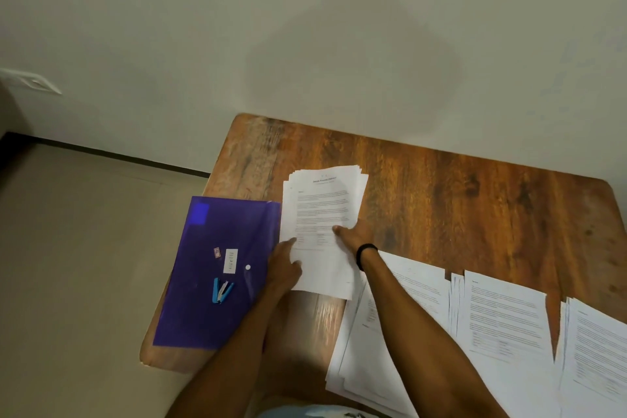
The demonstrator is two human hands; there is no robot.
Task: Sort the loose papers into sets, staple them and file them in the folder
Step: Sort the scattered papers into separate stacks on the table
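Fingers [292, 242] of the left hand [283, 266] pinch the left edge of the paper stack [322, 210]. The right hand [349, 238], with a black wristband [367, 253], grips its right edge, thumb on top. This stack lies on the bench [441, 200], just right of the purple folder [210, 309], which carries a blue stapler [222, 290] and a small reddish box [217, 252]. More paper sets [502, 316] lie spread at the near right. The top sheet's heading is too blurred to read. Both forearms reach forward.
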